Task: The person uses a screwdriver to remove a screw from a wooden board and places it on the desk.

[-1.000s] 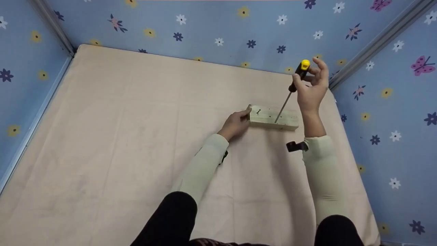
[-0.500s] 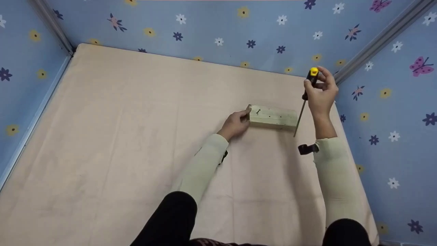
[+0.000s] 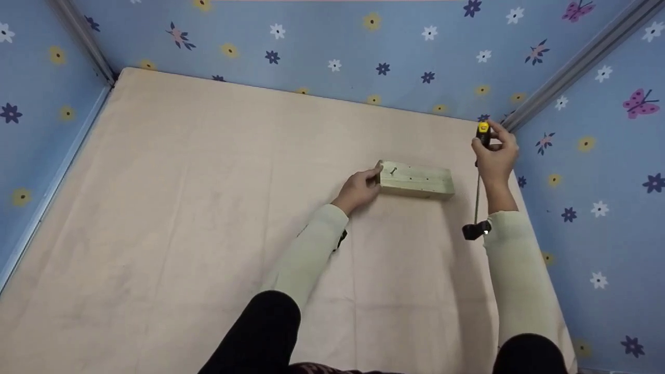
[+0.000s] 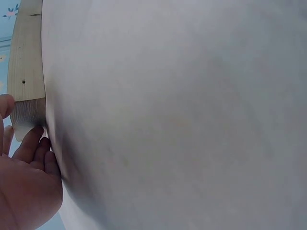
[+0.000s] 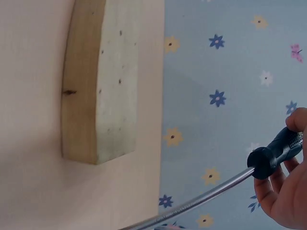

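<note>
A pale wooden block (image 3: 418, 181) lies on the cloth-covered table, with several small dark holes in its top. Near its left end a screw (image 3: 393, 170) stands up from the top face. My left hand (image 3: 357, 191) holds that left end; the left wrist view shows the thumb at the upper edge and the fingers against the end grain (image 4: 28, 112). Off to the right of the block, my right hand (image 3: 497, 160) grips a screwdriver (image 5: 276, 152) by its black and yellow handle. Its metal shaft points down toward the near side, apart from the block; its tip is hidden.
A light beige cloth (image 3: 208, 182) covers the table. Blue flowered panels (image 3: 332, 47) rise behind it and along both sides. The right panel (image 3: 597, 208) stands close to my right arm.
My right hand has moved right and toward me, carrying the screwdriver off the block, and the screwdriver now stands more upright in view. Left hand and block have stayed in place.
</note>
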Tool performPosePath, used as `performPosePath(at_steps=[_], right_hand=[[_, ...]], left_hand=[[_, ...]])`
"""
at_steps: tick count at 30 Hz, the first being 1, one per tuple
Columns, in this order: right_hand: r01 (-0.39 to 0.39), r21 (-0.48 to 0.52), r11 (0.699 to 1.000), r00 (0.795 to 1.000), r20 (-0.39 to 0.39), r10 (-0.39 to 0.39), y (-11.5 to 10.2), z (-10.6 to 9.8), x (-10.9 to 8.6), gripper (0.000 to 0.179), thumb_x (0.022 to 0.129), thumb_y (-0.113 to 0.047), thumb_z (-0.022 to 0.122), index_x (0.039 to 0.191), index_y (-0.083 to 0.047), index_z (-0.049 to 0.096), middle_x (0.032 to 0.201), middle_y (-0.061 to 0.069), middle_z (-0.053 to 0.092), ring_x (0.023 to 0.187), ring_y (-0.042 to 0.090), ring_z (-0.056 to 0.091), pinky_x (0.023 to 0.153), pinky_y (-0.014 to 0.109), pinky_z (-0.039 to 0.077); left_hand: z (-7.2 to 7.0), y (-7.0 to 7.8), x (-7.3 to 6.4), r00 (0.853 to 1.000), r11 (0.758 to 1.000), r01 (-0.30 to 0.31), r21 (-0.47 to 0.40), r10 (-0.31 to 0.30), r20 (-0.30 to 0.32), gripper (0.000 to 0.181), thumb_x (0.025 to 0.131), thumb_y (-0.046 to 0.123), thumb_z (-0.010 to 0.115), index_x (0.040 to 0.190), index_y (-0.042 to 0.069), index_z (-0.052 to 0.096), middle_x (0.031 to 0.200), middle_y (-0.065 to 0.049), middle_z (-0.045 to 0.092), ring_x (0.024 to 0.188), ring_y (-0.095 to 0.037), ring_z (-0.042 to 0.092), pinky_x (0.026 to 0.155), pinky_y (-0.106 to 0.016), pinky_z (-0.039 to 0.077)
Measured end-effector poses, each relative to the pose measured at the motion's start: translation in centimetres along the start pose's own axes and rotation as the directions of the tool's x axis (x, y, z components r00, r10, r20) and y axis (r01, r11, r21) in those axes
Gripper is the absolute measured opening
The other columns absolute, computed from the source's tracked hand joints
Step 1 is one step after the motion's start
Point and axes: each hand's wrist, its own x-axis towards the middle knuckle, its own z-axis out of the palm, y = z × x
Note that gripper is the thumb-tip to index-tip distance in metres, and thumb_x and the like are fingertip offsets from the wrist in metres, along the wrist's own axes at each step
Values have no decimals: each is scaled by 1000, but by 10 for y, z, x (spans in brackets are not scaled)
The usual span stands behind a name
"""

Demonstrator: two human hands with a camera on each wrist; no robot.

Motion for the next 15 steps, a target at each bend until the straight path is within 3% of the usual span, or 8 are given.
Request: performPosePath(at_steps=[9,15], right_hand=[[-133,-67,989,988,64,137,24,-7,-3,45,87,-18,67,130,-28,62,111,-3,48,71,5,50,41,12,43],[-142,-139,980,982,107,157,44,-11,-4,45,88,-20,66,132,-26,60,118,4,49,70,6,49,41,12,43]], left_hand=[[-1,0,-3,1000,999,-1,-33,2,22,52,96,22,55,146,26,43,151,3,43,140,-14,38,114,-26,34],[-1,1,-4,1000,999,5,-49,-4,17,52,96,24,55,146,28,43,150,4,44,140,-13,39,113,-26,35]])
